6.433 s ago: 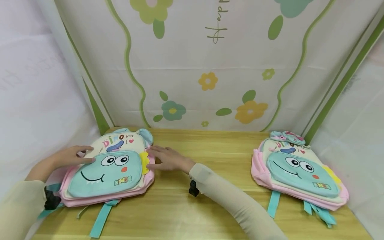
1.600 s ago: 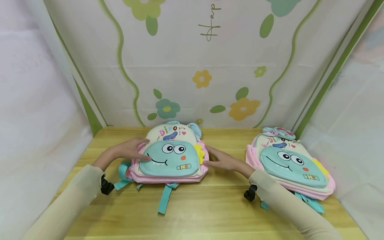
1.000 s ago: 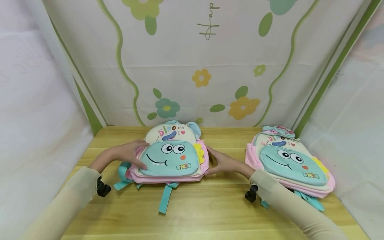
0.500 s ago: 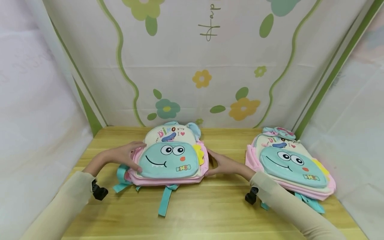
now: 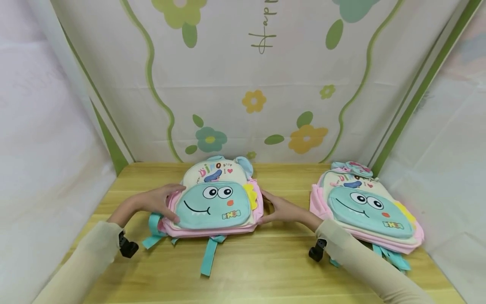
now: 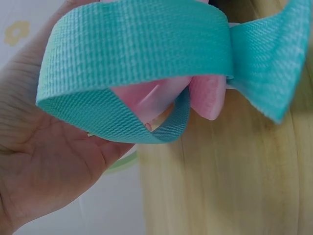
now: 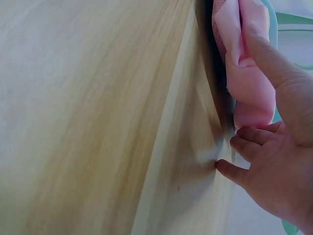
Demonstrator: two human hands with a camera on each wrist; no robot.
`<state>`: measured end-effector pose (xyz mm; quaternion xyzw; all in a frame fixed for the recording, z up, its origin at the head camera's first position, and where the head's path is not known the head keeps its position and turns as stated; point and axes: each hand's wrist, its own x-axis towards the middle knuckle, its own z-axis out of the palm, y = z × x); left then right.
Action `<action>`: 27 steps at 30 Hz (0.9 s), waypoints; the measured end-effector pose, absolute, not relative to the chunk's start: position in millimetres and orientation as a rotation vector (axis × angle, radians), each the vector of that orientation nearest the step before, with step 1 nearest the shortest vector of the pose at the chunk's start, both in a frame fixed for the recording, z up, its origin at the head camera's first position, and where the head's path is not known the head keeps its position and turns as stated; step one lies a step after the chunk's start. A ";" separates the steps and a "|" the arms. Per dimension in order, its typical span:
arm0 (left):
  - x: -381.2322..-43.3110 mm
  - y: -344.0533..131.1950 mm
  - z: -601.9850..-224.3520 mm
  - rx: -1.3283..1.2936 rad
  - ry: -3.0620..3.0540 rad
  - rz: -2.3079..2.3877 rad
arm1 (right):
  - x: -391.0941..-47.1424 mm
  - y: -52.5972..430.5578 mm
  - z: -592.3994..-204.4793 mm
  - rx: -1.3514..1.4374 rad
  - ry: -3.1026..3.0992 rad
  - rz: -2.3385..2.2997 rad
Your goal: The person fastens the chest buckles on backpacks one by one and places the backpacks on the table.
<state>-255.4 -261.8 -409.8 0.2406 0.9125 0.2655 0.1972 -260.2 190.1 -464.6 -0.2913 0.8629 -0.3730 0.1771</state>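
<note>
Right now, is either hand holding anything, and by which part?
No closed grip shows: the left hand and right hand, fingers spread, flank the pink sides of one backpack; whether they press firmly cannot be told.

Table [image 5: 262,270] — wood-grain | backdrop [image 5: 228,71] — flower-printed, behind | right-side backpack [image 5: 366,213], lying face up

On the table [image 5: 262,274], taking its far edge as twelve, the first backpack [image 5: 212,202] lies toward eleven o'clock; the second backpack [image 5: 370,209] lies at its three o'clock. The left hand [image 5: 155,200] is at the first backpack's nine, the right hand [image 5: 284,209] at its three, between the two. One strap [image 5: 209,257] runs out at six. The cloth [image 5: 220,88] hangs behind at twelve.
</note>
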 end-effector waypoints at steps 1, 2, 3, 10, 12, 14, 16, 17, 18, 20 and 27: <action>-255.7 -261.8 -410.8 0.673 2.556 0.749 | -260.2 189.9 -464.5 -0.833 2.438 -1.072; -256.1 -261.6 -411.5 0.670 2.557 0.755 | -260.4 189.5 -464.3 -0.842 2.434 -1.089; -256.4 -261.2 -411.9 0.676 2.559 0.753 | -260.5 189.2 -463.9 -0.852 2.429 -1.106; -257.7 -259.5 -412.6 0.656 2.544 0.746 | -261.7 186.2 -462.1 -0.907 2.413 -1.162; -258.2 -258.9 -412.9 0.650 2.542 0.748 | -262.2 185.4 -462.2 -0.915 2.421 -1.179; -258.7 -258.2 -413.4 0.646 2.536 0.753 | -262.8 184.5 -462.5 -0.911 2.421 -1.206; -258.8 -257.8 -414.3 0.643 2.530 0.757 | -263.2 183.0 -462.8 -0.908 2.407 -1.249; -258.6 -257.6 -414.6 0.644 2.527 0.761 | -263.4 182.3 -463.3 -0.905 2.394 -1.272; -258.6 -257.7 -415.2 0.645 2.524 0.764 | -263.6 181.6 -463.6 -0.899 2.381 -1.293; -258.0 -258.0 -416.5 0.642 2.523 0.766 | -263.6 180.2 -464.1 -0.889 2.354 -1.338; -256.7 -258.2 -420.5 0.581 2.510 0.786 | -263.0 177.1 -453.6 -0.858 2.335 -1.491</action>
